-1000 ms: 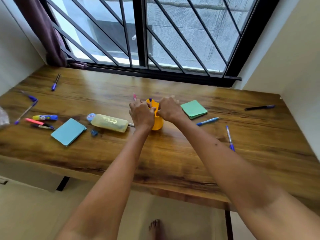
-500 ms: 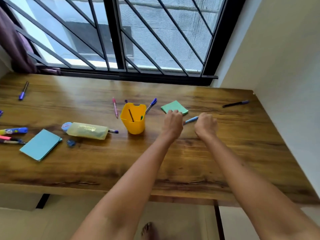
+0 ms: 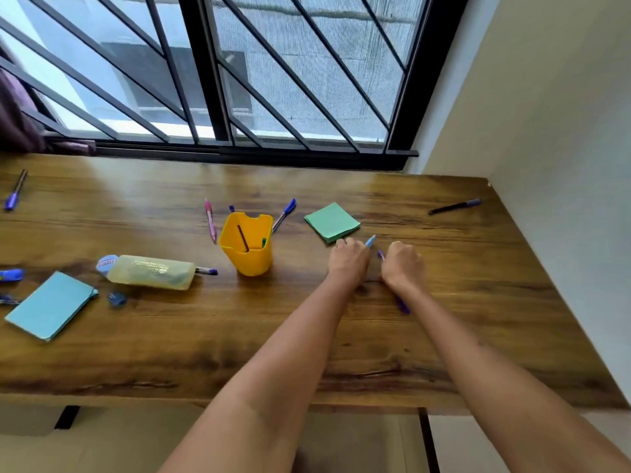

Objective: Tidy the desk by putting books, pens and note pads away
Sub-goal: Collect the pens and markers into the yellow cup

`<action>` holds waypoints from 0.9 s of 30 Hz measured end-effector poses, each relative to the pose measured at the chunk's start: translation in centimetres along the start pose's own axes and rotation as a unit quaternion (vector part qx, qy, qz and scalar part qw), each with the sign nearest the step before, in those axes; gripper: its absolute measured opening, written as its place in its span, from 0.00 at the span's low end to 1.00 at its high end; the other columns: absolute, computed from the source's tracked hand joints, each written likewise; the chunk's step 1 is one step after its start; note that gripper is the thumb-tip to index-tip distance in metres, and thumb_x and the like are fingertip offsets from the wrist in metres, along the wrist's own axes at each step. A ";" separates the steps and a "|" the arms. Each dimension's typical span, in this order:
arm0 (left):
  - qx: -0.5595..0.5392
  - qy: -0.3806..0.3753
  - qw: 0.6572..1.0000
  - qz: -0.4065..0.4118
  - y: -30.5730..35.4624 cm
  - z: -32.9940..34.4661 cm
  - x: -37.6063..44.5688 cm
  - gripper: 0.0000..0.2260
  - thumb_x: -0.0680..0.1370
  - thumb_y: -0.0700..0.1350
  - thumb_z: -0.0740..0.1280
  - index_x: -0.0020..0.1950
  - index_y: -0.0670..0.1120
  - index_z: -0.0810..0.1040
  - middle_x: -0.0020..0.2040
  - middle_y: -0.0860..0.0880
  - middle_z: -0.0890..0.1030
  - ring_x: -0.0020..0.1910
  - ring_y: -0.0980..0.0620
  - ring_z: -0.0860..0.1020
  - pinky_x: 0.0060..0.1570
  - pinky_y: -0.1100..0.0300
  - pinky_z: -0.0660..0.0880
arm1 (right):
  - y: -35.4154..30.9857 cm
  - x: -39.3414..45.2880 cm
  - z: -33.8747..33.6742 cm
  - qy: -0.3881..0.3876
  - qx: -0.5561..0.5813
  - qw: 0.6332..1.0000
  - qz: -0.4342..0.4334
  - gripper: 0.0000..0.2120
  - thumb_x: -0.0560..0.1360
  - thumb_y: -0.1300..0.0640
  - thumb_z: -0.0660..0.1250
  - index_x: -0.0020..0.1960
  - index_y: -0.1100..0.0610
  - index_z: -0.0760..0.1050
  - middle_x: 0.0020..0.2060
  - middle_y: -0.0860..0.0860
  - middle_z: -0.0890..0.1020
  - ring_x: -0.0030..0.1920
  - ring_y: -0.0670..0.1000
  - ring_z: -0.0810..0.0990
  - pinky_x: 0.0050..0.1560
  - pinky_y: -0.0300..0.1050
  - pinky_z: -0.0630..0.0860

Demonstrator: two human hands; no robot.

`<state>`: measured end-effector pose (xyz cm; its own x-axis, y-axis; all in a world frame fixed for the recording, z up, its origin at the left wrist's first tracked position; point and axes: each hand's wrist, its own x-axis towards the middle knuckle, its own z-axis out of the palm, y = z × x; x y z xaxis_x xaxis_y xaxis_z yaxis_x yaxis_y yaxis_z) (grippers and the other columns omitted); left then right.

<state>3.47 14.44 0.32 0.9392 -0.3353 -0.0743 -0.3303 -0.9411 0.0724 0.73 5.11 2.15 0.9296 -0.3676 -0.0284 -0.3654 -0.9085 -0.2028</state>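
Note:
My left hand (image 3: 350, 261) is closed by the green note pad (image 3: 332, 220), and the tip of a light blue pen (image 3: 370, 240) pokes out past its knuckles. My right hand (image 3: 403, 264) is curled over a purple pen (image 3: 403, 306) that lies on the desk, with one end showing at each side of the hand. The yellow pen cup (image 3: 246, 259) stands upright left of my hands with a few pens inside. Loose on the desk are a pink pen (image 3: 210, 220), a blue pen (image 3: 285, 212), a black pen (image 3: 452, 207) and a blue note pad (image 3: 50, 304).
A translucent pencil case (image 3: 150, 272) lies left of the cup, with a small blue object (image 3: 117, 298) near it. More pens lie at the far left (image 3: 14, 190). The wooden desk (image 3: 205, 336) meets a barred window behind and a wall on the right.
Both hands left the yellow cup and moved right. The left hand closed on the light blue pen and lifted its tip; the right hand came down over the purple pen.

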 end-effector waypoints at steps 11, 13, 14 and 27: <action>-0.241 0.111 0.950 -0.162 -6.1 -9.2 -1.6 0.16 0.79 0.43 0.62 0.65 0.36 0.70 0.63 0.36 0.75 0.63 0.37 0.73 0.59 0.48 0.70 | -6.9 4.1 -4.2 0.022 0.413 0.908 0.060 0.05 0.69 0.60 0.71 0.42 0.61 0.81 0.40 0.60 0.85 0.41 0.60 0.84 0.45 0.58 0.82; -0.261 0.144 0.930 -0.213 -8.7 -11.3 -2.2 0.19 0.78 0.44 0.64 0.66 0.38 0.68 0.63 0.36 0.75 0.64 0.37 0.73 0.59 0.48 0.70 | -9.9 3.4 -6.4 0.043 0.502 0.863 0.018 0.01 0.68 0.64 0.70 0.39 0.60 0.80 0.36 0.58 0.83 0.37 0.57 0.84 0.43 0.57 0.82; -0.265 0.158 0.920 -0.242 -10.1 -12.0 -2.5 0.19 0.78 0.43 0.65 0.67 0.39 0.67 0.64 0.37 0.75 0.64 0.37 0.73 0.59 0.49 0.71 | -11.4 2.8 -7.3 0.040 0.541 0.840 -0.006 0.03 0.70 0.66 0.70 0.38 0.59 0.78 0.34 0.56 0.82 0.34 0.55 0.83 0.42 0.55 0.83; -0.268 0.117 0.887 -0.356 -18.1 -8.8 -6.4 0.12 0.76 0.43 0.68 0.57 0.42 0.79 0.62 0.39 0.77 0.61 0.40 0.76 0.56 0.50 0.75 | -19.4 -1.7 -2.4 -0.080 0.265 0.936 -0.215 0.07 0.67 0.57 0.70 0.44 0.58 0.81 0.45 0.58 0.84 0.49 0.59 0.81 0.45 0.47 0.75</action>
<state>4.29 33.99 8.25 0.9064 0.4135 -0.0869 0.3881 -0.7334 0.5581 6.06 22.87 8.44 0.9961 0.0829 0.0305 0.0811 -0.7231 -0.6859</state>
